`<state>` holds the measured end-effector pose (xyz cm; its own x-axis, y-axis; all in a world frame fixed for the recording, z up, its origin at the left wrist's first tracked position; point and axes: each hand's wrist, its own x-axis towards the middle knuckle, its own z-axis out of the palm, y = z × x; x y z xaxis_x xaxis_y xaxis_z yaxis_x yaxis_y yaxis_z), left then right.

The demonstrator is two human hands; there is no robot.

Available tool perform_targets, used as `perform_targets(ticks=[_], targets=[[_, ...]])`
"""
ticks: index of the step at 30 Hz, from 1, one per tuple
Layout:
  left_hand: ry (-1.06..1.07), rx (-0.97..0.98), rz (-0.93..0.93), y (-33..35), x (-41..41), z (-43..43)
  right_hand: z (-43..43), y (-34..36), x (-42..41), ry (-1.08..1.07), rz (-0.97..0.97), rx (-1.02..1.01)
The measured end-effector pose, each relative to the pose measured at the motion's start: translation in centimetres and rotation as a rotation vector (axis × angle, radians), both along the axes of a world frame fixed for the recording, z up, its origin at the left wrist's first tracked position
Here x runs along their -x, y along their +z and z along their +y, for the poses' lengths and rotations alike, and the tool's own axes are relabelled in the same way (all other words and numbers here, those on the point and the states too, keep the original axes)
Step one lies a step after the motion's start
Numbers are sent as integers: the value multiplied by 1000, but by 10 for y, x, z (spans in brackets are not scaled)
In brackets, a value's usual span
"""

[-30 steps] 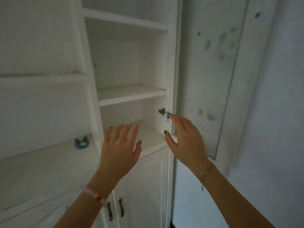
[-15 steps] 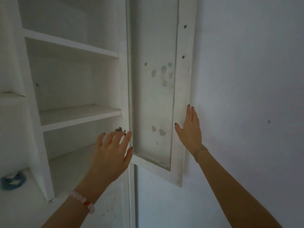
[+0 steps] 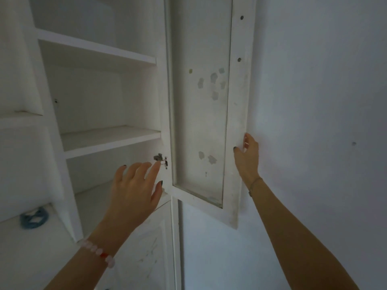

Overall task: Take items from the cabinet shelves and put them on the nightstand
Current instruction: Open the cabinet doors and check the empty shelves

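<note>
R hand (image 3: 246,159) on door (image 3: 201,114), L hand (image 3: 134,193) nr shelves (image 3: 109,137)

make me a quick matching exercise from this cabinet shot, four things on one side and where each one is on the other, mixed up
Things:
1. left hand
2. right hand
3. blue item
4. beaded bracelet

Places:
A. on the outer edge of the open cabinet door
B. on the left wrist
C. spread open, raised just below the metal hinge
D. on the low shelf at the far left

Pairs: 1-C, 2-A, 3-D, 4-B
</note>
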<state>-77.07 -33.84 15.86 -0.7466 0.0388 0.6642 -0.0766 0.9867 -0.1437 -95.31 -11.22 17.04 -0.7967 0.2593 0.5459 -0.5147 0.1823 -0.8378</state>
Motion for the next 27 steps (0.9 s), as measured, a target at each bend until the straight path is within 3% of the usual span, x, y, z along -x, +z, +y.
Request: perform_targets(ticks=[11, 18, 27], targets=[[63, -19, 13, -9, -13, -16, -57, -29, -66, 30, 339, -63], [160, -35, 62, -15, -60, -52, -122, -39, -109, 188, 360, -99], [354, -44, 51, -15, -111, -88, -217, -41, -125, 487, 478, -561]])
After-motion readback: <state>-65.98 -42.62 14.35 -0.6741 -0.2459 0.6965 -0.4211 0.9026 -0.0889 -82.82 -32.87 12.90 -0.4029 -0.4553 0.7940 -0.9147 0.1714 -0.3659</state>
